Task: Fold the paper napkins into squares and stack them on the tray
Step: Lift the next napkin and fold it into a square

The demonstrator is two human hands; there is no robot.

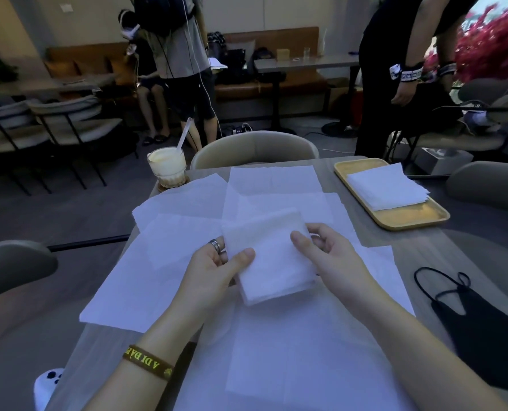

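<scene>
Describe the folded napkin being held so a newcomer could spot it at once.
On the grey table, flat unfolded napkins cover the middle. Just above them, the left hand and right hand pinch one napkin. Only it is a thick folded square in hand.

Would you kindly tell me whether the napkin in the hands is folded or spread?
Folded: the napkin is a small square, layered at its lower edge, held by the left hand and right hand.
</scene>
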